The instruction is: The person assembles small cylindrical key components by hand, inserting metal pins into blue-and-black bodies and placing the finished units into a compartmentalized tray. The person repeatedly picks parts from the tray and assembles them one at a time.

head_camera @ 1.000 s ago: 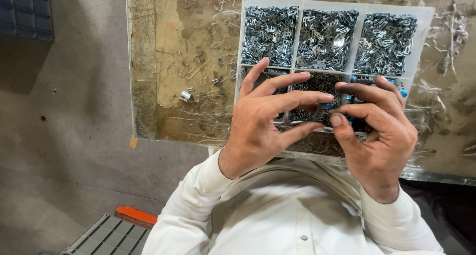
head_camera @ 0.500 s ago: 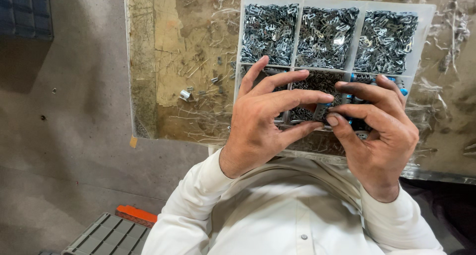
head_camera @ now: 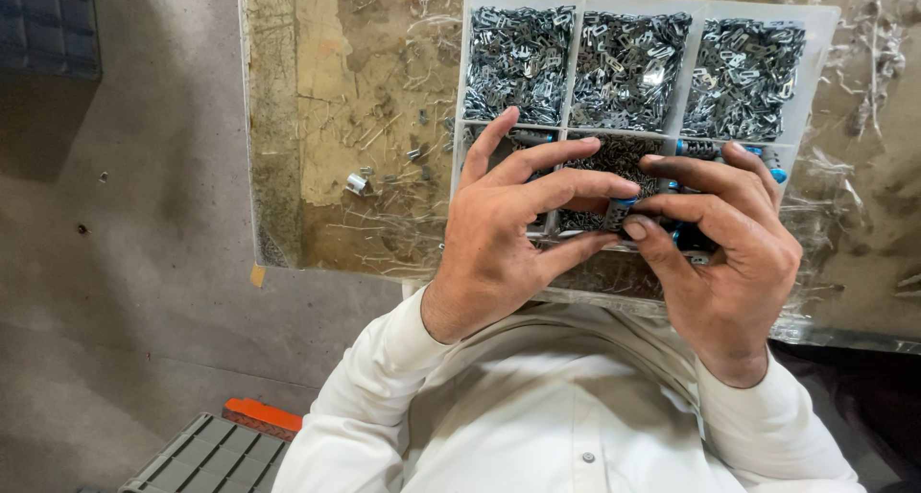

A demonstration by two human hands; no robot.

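Scratched, debris-strewn worktop [head_camera: 345,119] bearing a clear compartmented tray [head_camera: 815,23] of small metal clips [head_camera: 628,61]. Left hand [head_camera: 508,234] and right hand [head_camera: 729,253] meet fingertip to fingertip over its near compartments, jointly pinching a small blue-tipped part [head_camera: 624,205].

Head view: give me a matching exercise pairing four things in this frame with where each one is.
Things:
1. left hand
2. right hand
3. loose metal piece
4. orange block

Places:
A. on the floor, beside a grey crate
B. on the worktop, left of the tray
C. over the tray's lower middle compartment
D. over the tray's lower right compartment, by blue-tipped parts

Pairs: 1-C, 2-D, 3-B, 4-A
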